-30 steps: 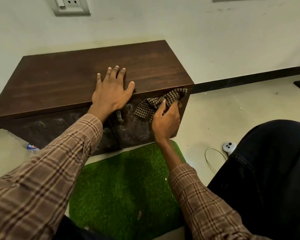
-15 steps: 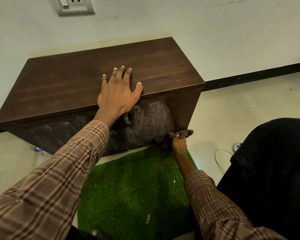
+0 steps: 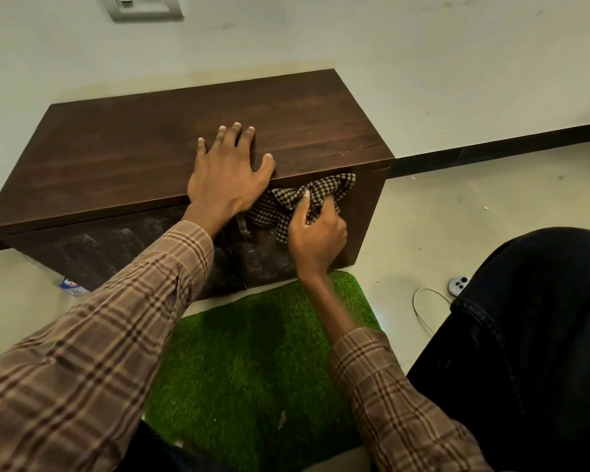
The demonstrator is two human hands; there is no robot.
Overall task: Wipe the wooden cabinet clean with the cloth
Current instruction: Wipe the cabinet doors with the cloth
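A low dark wooden cabinet (image 3: 116, 158) stands on the floor against the wall. Its two front doors look dusty and smeared. My left hand (image 3: 229, 175) lies flat on the top near the front edge, fingers spread, holding nothing. My right hand (image 3: 317, 233) grips a brown-and-cream checked cloth (image 3: 321, 192) and presses it against the upper part of the right door, just under the top's edge. A small metal handle (image 3: 243, 228) shows between the doors, partly hidden by my left wrist.
A green artificial-grass mat (image 3: 252, 362) lies on the floor in front of the cabinet. My dark-trousered knee (image 3: 525, 335) fills the right side. A small white device (image 3: 458, 286) with a white cable lies on the floor at right. A small packet (image 3: 72, 287) sits under the cabinet's left side.
My right hand has swept the cloth from the bottom of the right door back up to its top edge. The left hand has stayed on the cabinet top.
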